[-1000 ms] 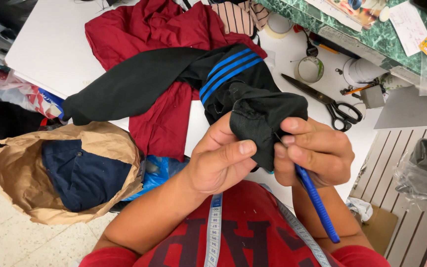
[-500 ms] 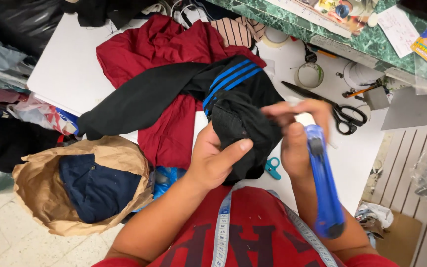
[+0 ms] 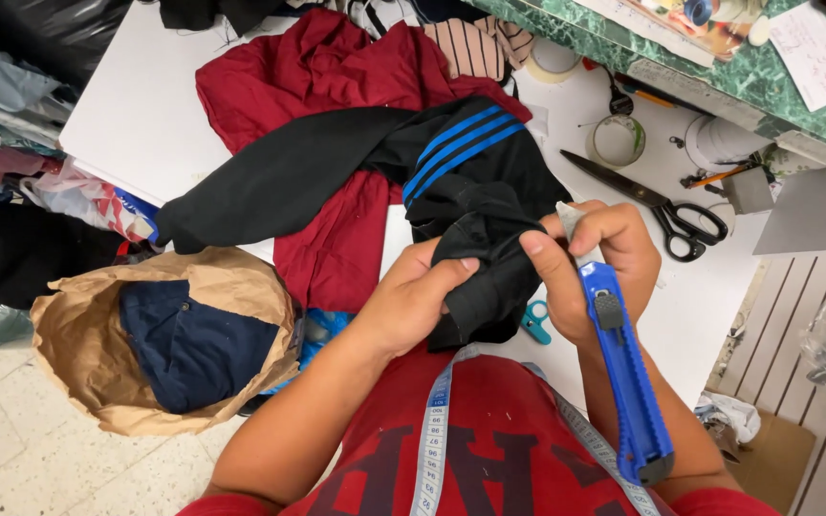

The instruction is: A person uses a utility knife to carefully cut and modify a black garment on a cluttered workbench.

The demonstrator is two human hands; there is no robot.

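My left hand (image 3: 418,301) grips a bunched fold of a black garment with blue stripes (image 3: 470,182), thumb pressing on top of the cloth. My right hand (image 3: 590,263) holds a blue utility knife (image 3: 623,368) with its blade end up by the fingers, right against the same fold. The knife's handle points down toward my chest. The garment trails off left across a red garment (image 3: 308,86) on the white table (image 3: 136,115). A measuring tape (image 3: 437,435) hangs round my neck over a red shirt.
Black scissors (image 3: 666,205) lie right of my hands, with tape rolls (image 3: 619,140) behind them. A small teal snipper (image 3: 532,320) sits under the cloth. A brown paper bag (image 3: 88,354) holding dark blue cloth stands on the floor at left. A green marbled counter (image 3: 719,81) runs at the back right.
My right hand has brought the blue knife up to the black fold and turned it. The view has shifted slightly; my left hand keeps its grip on the cloth.
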